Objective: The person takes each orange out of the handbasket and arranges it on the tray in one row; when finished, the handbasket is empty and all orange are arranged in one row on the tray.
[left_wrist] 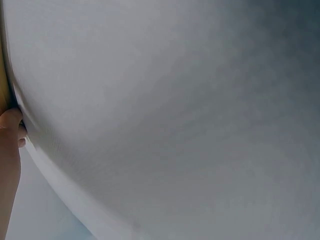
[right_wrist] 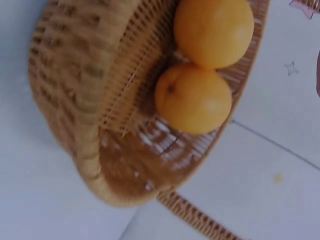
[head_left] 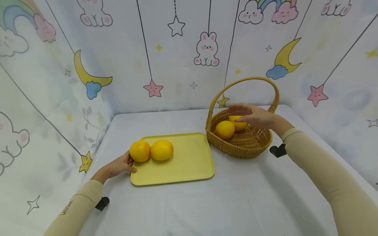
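Observation:
At the left end of a yellow tray [head_left: 189, 160], my left hand [head_left: 120, 165] grips the rim, its thumb over the edge. The left wrist view catches this hand [left_wrist: 11, 130] only at its margin, beside a sliver of the tray. Two oranges lie side by side on the tray, the outer orange [head_left: 140, 151] right by my left fingers and the other orange [head_left: 161, 150] to its right. My right hand [head_left: 255, 116] hovers with extended fingers over a wicker basket [head_left: 239, 151]. Inside it sit a nearer orange [head_left: 225, 129] and a farther orange [head_left: 240, 126], partly covered by my fingers.
The basket's tall arched handle [head_left: 246, 78] rises around my right hand. A white cloth covers the table [head_left: 183, 206], and a patterned curtain [head_left: 183, 65] hangs close behind and at both sides. The basket stands just beyond the tray's right end.

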A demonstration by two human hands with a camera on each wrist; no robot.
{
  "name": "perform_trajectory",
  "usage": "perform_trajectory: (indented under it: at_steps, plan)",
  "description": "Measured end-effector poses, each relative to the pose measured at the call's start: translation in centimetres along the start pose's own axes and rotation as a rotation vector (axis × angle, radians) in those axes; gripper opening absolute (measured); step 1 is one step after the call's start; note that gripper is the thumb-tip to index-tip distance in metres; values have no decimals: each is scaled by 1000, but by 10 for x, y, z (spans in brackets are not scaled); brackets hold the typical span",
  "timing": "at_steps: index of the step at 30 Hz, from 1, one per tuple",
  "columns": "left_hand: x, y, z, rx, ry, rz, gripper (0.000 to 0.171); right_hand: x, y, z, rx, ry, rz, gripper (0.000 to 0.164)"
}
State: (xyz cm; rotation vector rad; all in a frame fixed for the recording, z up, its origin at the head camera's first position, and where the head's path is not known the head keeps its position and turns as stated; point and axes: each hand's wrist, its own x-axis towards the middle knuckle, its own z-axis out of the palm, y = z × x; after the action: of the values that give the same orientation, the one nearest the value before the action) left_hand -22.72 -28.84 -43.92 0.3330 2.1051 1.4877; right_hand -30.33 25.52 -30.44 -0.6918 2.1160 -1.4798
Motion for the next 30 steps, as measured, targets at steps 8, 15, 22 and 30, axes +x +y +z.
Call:
perform_trajectory:
  at_steps: [8, 15, 22, 30]
  plan:
    - [0, -1, -3, 0, 13, 10, 108, 1, 8, -29, -25, 26, 69, 61]
    - [0, -2, -5, -8, 20, 13, 108, 12, 16, -42, -4, 25, 87, 60]
    - [1, -3, -5, -16, 16, 13, 106, 27, 23, -41, -9, 24, 115, 62]
    - [1, -4, -4, -21, 24, 3, 107, 42, 37, -44, -1, -7, 115, 65]
